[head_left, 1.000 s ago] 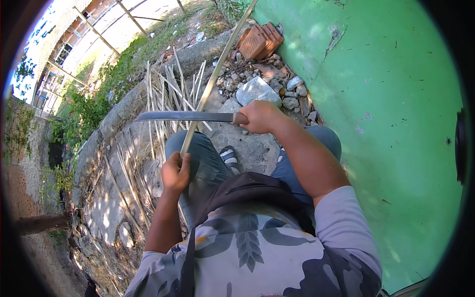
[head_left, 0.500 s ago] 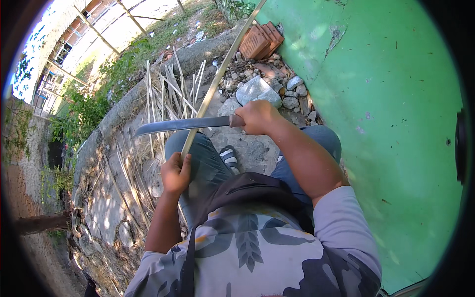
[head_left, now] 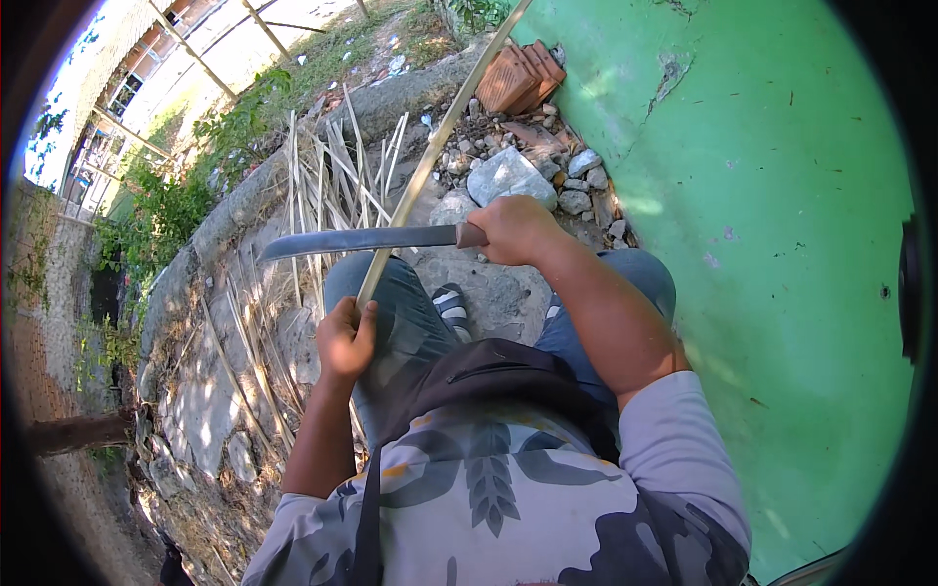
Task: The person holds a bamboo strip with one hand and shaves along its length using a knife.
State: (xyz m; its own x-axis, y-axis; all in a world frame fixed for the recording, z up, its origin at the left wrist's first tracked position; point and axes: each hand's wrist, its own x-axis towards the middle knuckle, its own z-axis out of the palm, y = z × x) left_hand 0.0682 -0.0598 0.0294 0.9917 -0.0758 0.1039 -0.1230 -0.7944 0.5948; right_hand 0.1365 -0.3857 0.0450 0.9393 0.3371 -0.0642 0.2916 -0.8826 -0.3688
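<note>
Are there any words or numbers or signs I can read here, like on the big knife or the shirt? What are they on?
None that I can read.
Big knife in the right hand: no letters show.
Pale strip in the left hand: no writing shows.
Shirt: leaf shapes and patches, no words.
Green surface: just marks and specks.
Faraway building: too small to tell.

The head camera (a wide fisheye) looks down past the person's chest (head_left: 498,493) to nearby hands (head_left: 346,342).
</note>
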